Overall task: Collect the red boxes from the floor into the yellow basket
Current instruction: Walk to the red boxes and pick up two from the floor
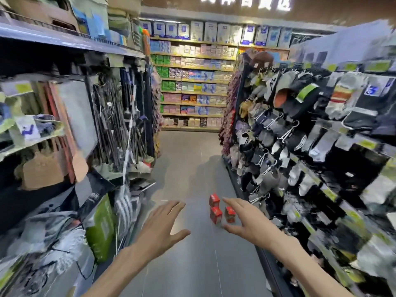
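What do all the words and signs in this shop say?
Overhead sign: big white characters, cut off by the top edge, not readable.
Red boxes: printing too small and blurred.
Yellow-green shelf tags: blurred, unreadable.
Green bag: no legible text.
Nothing can be quoted for certain.

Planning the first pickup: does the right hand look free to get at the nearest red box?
Probably yes. The right hand is open and empty beside the nearest red box, with bare floor around it. Nothing blocks the way, though depth is hard to judge.
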`<state>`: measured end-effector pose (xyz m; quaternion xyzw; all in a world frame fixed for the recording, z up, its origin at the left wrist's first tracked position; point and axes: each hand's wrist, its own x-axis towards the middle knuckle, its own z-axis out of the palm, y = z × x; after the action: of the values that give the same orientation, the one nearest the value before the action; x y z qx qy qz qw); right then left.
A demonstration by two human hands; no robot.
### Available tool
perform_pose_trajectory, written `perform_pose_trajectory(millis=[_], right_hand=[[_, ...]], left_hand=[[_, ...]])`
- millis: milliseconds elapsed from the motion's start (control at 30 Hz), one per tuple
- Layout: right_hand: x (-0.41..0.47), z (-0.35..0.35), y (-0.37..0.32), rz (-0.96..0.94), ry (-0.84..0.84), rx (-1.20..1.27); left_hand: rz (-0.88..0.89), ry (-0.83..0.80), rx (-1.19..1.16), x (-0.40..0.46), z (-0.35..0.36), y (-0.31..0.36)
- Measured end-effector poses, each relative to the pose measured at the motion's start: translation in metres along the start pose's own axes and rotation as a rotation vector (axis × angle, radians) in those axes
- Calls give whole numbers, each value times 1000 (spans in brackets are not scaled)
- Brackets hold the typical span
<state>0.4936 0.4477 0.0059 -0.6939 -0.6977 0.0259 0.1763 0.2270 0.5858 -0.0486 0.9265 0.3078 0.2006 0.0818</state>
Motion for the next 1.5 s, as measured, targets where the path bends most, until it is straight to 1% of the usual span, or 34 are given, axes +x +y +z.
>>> perform_pose_trajectory(millis=[233, 433, 600, 733, 833, 967, 1067, 1300, 1500], right_hand=[[177, 33, 94, 35, 24, 20], [328, 44, 150, 65, -3, -14], [439, 64, 195, 104, 29, -40], [518, 86, 231, 197, 79, -41], [565, 85, 245, 291, 109, -35], [607, 76, 274, 433, 151, -29], [625, 75, 310, 542, 188, -37], [645, 99, 424, 768, 240, -7], [658, 139, 529, 938, 235, 67]], left_hand=[[22, -34, -34, 161, 33, -104], [-3, -31, -71, 291, 57, -196], [66, -69, -109, 402, 81, -278], [158, -92, -145, 501, 106, -344], [243, -145, -173, 570, 118, -380], [388, -221, -250, 667, 131, -399], [486, -249, -287, 736, 161, -399], [706, -361, -365, 875, 268, -369], [821, -538, -421, 974, 374, -352]])
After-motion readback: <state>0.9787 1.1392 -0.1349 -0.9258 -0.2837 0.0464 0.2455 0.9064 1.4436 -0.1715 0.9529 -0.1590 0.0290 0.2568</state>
